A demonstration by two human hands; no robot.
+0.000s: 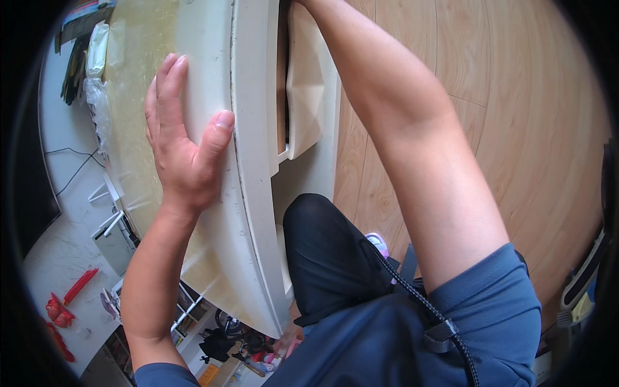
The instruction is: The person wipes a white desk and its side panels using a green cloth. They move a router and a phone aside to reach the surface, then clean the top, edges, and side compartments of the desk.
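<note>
My left hand (186, 150) lies on the pale desktop (208, 63), near its front edge, fingers slightly apart and thumb spread, with nothing held. A clear yellowish mat covers much of the desktop to the left of the fingers. My right arm reaches up to the top of the view, where the hand is cut off beyond the picture's rim, beside a partly pulled-out drawer. The cream drawer front (305, 87) stands out from the desk, with a dark gap behind it.
Clear plastic packaging (98, 106), cables and a grey box-like item (115, 249) are at the desk's back. Red ornaments (60, 312) lie at the lower left. My knee (309, 217) is beside the desk's open space, above the wood-look floor (464, 63).
</note>
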